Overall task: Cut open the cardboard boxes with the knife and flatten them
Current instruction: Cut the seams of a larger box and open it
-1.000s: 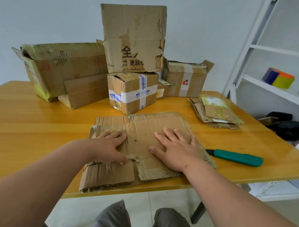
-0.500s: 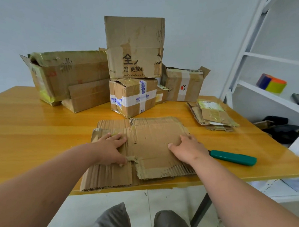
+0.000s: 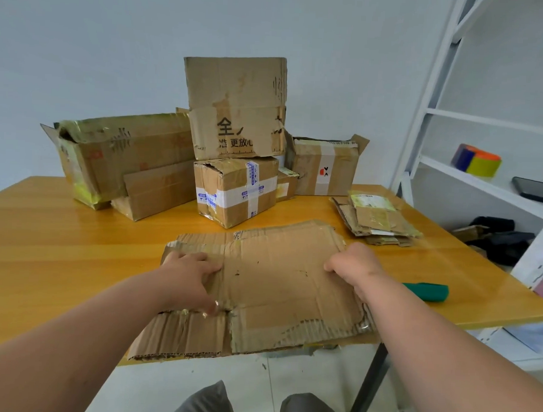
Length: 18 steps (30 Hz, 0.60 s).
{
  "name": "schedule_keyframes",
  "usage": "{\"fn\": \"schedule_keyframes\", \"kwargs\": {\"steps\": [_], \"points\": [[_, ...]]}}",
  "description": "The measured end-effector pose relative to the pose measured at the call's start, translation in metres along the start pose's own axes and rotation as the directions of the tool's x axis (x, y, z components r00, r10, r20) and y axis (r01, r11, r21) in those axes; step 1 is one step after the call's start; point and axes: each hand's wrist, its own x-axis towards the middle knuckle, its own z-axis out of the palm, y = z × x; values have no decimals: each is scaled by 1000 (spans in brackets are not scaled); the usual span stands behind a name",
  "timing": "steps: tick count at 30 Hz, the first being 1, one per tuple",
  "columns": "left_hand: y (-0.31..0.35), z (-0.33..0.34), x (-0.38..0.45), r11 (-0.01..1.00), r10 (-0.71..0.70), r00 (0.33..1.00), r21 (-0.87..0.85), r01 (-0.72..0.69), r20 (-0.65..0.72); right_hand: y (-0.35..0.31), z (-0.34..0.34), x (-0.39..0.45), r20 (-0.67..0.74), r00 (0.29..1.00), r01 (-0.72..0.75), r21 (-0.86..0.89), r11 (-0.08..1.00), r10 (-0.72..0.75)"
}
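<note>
A glossy yellow-orange wooden table (image 3: 59, 252) carries a flattened brown corrugated cardboard box (image 3: 279, 281) at its near edge, the front flaps overhanging. At 12 o'clock from it stands a stack of unopened brown cardboard boxes (image 3: 235, 148). The left hand (image 3: 187, 280) reaches in from 7 o'clock, palm down, its fingers pressing the sheet's left part. The right hand (image 3: 356, 268) comes from 5 o'clock, wrist bent, fingers curled over the sheet's right edge, gripping it. At 3 o'clock, just beside that wrist, lies the green-handled utility knife (image 3: 428, 292).
</note>
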Motion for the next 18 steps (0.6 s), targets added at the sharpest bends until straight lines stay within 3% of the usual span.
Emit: {"fn": "schedule_keyframes", "kwargs": {"steps": [7,12,18], "points": [[-8,7,-10,984,-95,977,-167,63,-191,11,-3,-13,-13,1000,29,236,971,-26],[-6,6,-19,870,-172,958,-492,39,-229,20,-11,-19,-95,993,99,362,927,-69],[14,-5,-22,878,-146,957,-479,8,-251,40,-32,-22,-219,975,156,515,843,-46]]}}
